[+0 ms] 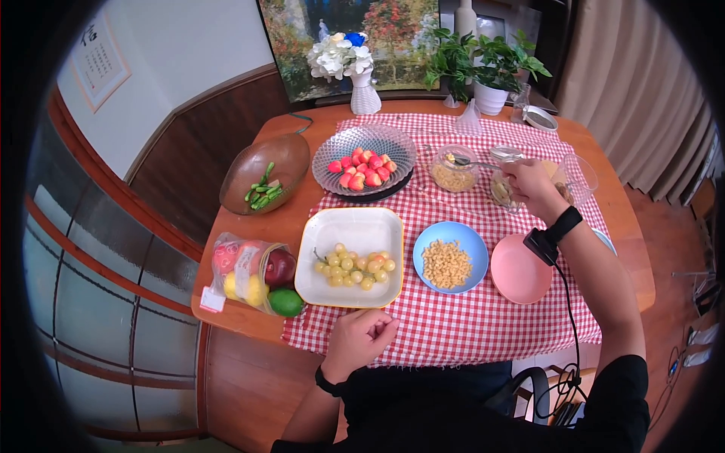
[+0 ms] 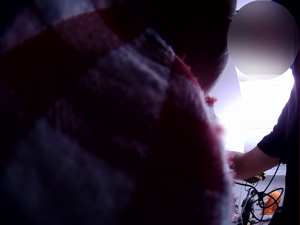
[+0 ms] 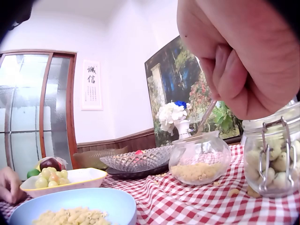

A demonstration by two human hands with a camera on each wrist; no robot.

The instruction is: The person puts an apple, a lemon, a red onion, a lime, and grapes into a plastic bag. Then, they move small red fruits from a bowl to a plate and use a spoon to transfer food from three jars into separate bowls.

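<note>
My right hand (image 1: 533, 186) grips a spoon (image 1: 483, 164) by its handle, over the glass jar with pale, nut-like pieces (image 3: 253, 161). The spoon's bowl reaches left over the mouth of a round glass jar (image 1: 436, 169), which holds small curled pasta. Pale bits show at the spoon's bowl. In front of that jar stands a light-blue bowl (image 1: 481, 249) of the same pasta, beside a bare pink plate (image 1: 521, 269). My left hand (image 1: 359, 340) rests at the table's front edge, fingers loosely curled and holding nothing, near the white tray (image 1: 343, 226) of grapes (image 1: 352, 268).
Left of the tray lie a bag of fruit (image 1: 240, 260) and a green fruit (image 1: 285, 303). Behind stand a brown bowl (image 1: 291, 155) with green vegetables and a glass bowl (image 1: 326, 160) of strawberries. Loose pasta lies on the checked cloth (image 3: 194, 204). A cable (image 1: 572, 309) hangs from my right wrist.
</note>
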